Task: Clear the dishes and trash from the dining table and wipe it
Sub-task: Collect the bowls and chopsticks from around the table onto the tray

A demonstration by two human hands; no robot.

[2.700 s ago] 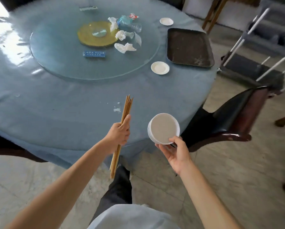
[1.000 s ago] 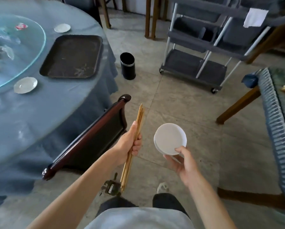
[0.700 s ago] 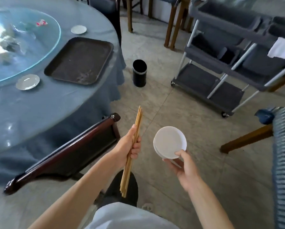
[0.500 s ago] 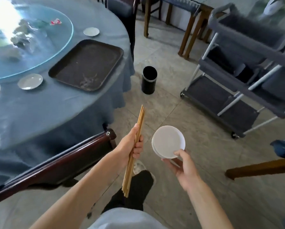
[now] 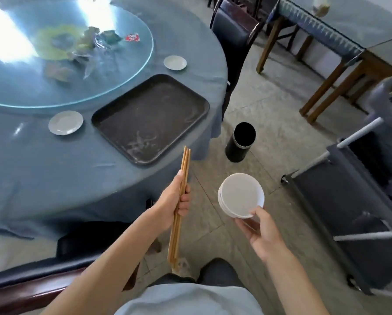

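Note:
My left hand (image 5: 175, 200) grips a bundle of wooden chopsticks (image 5: 185, 160) upright, just off the round table's near edge. My right hand (image 5: 259, 233) holds a small stack of white plates (image 5: 240, 195) above the floor. The round table (image 5: 42, 169) has a blue cloth and a glass turntable (image 5: 122, 71) carrying crumpled tissues and wrappers (image 5: 88, 42). A dark empty tray (image 5: 152, 117) lies on the cloth by the table's right edge. One small white plate (image 5: 65, 122) sits left of the tray, another (image 5: 175, 62) beyond it.
A black cylindrical bin (image 5: 240, 142) stands on the floor right of the table. A grey service cart (image 5: 349, 201) is at the right. One dark chair (image 5: 233, 39) stands at the table's far side, another (image 5: 31, 289) at bottom left. A second table (image 5: 327, 39) is at top right.
The view has swung along the table's right side; the tray, bin and cart have come nearer. Both hands keep the same hold on the chopsticks and plates.

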